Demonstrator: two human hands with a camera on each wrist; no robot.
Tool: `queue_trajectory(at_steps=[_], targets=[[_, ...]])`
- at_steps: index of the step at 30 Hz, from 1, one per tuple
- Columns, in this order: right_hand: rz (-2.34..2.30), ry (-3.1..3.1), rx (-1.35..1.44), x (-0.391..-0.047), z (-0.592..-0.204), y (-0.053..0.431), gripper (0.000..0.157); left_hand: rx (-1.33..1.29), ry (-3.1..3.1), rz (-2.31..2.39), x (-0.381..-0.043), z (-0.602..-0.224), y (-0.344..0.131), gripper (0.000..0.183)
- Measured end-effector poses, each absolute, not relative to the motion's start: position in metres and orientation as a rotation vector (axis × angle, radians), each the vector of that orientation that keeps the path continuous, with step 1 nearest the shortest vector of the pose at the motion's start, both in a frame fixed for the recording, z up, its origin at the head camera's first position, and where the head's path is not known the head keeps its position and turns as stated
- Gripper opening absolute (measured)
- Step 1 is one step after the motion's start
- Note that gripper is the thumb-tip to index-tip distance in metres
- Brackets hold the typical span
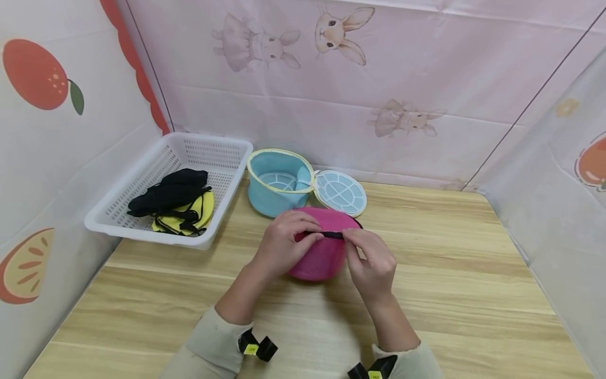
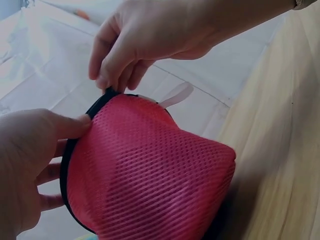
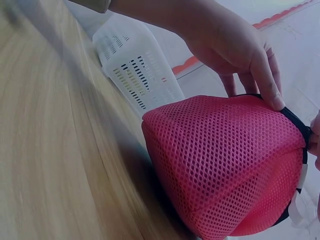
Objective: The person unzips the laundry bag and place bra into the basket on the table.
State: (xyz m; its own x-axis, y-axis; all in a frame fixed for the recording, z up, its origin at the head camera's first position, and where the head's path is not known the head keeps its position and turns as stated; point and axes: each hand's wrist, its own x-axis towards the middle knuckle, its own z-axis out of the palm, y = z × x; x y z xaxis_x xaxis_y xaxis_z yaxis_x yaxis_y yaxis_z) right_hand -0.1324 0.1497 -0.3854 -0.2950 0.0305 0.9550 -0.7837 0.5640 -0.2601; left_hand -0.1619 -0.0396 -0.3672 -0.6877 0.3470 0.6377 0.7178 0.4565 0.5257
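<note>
A pink mesh laundry bag (image 1: 318,260) with a black zipper edge (image 1: 333,235) is held just above the tabletop or resting on it; I cannot tell which. My left hand (image 1: 284,239) pinches the black edge between thumb and fingers on the left. On the right, my right hand (image 1: 374,258) pinches the same edge at a small black piece, perhaps the zipper pull. In the left wrist view a white loop (image 2: 177,95) sticks out from the rim beyond the right fingers. The bag's mesh side (image 3: 215,155) bulges in the right wrist view.
Behind the pink bag stands a blue mesh bag (image 1: 270,202) with yellow trim, its round lid (image 1: 341,193) folded open to the right. A white basket (image 1: 142,237) at the left holds black cloth (image 1: 170,192) and a yellow item (image 1: 206,208). Printed sheets (image 1: 303,105) wall the wooden table (image 1: 473,295).
</note>
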Motion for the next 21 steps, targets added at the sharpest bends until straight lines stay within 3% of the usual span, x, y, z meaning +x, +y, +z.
queue_trajectory(at_steps=[10,16,21], targets=[[1.021,-1.991,0.513,-0.139,-0.388,0.18,0.018,-1.024,-2.523,-1.018,-0.157,-0.366,-0.036,0.006],[1.021,-2.36,0.585,-0.137,-0.388,0.191,0.035,-1.013,-2.474,-0.931,-0.152,-0.37,-0.024,0.006],[0.945,-2.395,0.549,-0.139,-0.39,0.191,0.03,-0.96,-2.391,-0.96,-0.15,-0.371,-0.021,0.006]])
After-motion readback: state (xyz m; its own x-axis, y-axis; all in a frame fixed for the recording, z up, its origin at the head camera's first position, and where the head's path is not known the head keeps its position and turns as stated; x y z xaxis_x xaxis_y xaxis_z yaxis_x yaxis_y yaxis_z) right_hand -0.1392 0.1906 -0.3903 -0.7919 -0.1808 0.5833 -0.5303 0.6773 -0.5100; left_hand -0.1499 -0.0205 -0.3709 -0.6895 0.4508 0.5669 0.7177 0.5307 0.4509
